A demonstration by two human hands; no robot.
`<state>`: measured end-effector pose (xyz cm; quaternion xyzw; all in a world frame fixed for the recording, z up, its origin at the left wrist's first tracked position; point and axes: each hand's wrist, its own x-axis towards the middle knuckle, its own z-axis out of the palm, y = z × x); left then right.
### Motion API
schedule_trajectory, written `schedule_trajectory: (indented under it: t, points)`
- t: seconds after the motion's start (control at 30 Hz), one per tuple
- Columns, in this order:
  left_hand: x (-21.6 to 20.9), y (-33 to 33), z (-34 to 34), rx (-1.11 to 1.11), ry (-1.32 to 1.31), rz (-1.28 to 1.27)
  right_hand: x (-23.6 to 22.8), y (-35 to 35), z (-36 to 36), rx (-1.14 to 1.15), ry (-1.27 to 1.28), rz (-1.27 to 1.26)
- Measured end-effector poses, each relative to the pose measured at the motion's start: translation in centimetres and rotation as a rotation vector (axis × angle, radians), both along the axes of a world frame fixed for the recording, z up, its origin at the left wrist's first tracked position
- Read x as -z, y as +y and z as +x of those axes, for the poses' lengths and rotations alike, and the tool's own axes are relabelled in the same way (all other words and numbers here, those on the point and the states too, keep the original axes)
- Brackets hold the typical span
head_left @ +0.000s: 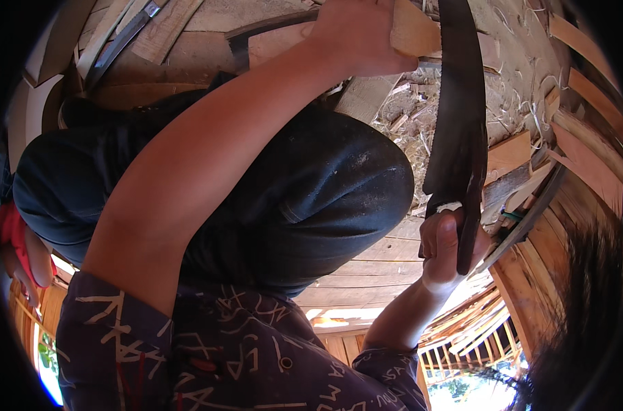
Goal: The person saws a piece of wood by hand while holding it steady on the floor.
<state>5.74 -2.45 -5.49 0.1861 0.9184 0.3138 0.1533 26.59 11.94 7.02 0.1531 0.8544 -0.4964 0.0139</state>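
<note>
A hand saw [460, 103] with a long dark blade runs up the right side, its toothed edge facing left. My right hand [443, 250] is closed around its dark handle, low on the right. At the top, my left hand [356, 41] grips a light piece of wood [414, 33]; the upper edge of the picture cuts off some of its fingers. The blade passes just right of this piece, and whether they touch I cannot tell. My bent knee in dark trousers [339, 185] is below my left forearm.
Wood shavings [411, 116] and offcuts [510, 154] litter the plank floor [356, 277]. A long knife [123, 41] lies among wood strips at the upper left. At the left edge, another person's hand [34, 264] shows beside red cloth. Slatted wood [472, 349] stands at the lower right.
</note>
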Motion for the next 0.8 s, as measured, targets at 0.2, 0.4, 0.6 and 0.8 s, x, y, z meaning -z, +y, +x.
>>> schedule_trajectory:
  t: [0.2,0.4,0.6,0.8]
  points:
    - [0.2,0.3,-1.9,-0.047,-0.148,-0.024,-2.0,-0.2,2.7,-0.038,-0.004,0.030]
    - [1.3,0.2,-0.4,-0.038,-0.039,-0.019,-3.1,-0.8,5.4,0.103,0.012,-0.050]
    - [1.2,0.3,-1.6,-0.102,-0.065,-0.074,-2.6,2.3,2.6,0.026,0.021,-0.171]
    - [-0.2,0.2,-2.5,-0.013,-0.229,-0.075,-1.7,-0.2,5.0,0.275,0.006,-0.221]
